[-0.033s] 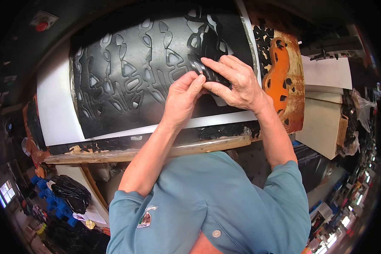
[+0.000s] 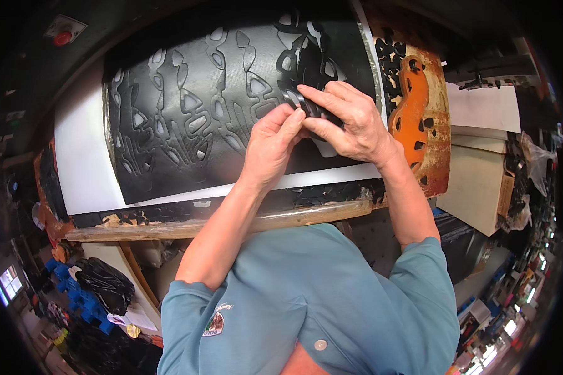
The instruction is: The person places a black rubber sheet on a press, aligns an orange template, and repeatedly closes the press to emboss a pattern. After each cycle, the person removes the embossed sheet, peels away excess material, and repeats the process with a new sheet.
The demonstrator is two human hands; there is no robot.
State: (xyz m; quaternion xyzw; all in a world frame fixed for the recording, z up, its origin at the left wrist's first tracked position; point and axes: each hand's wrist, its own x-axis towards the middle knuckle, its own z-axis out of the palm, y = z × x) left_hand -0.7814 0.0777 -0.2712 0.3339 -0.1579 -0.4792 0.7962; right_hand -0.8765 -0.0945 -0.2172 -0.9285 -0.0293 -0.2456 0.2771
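Observation:
A black sheet (image 2: 200,81) lies in front of me, marked with rows of cut looping outlines and pale openings. At its right side, both hands are on a thin, flexible black cut-out piece (image 2: 313,109) with slots, bent up between my fingers. My left hand (image 2: 268,142) pinches its near left edge between thumb and fingers. My right hand (image 2: 355,125) is closed on its right part, forefinger stretched along the top and thumb below. My hands hide much of the piece, so I cannot tell whether it is fully separate from the sheet.
White sheeting (image 2: 81,144) shows under the black sheet. An orange wavy cutting form (image 2: 410,112) rests on a worn brown board (image 2: 440,106) at right, beside black scraps. A wooden rail (image 2: 275,220) edges the table near me. A red button (image 2: 62,39) sits at upper left.
The black piece has shifted slightly between my fingers. Both hands stay at almost the same place.

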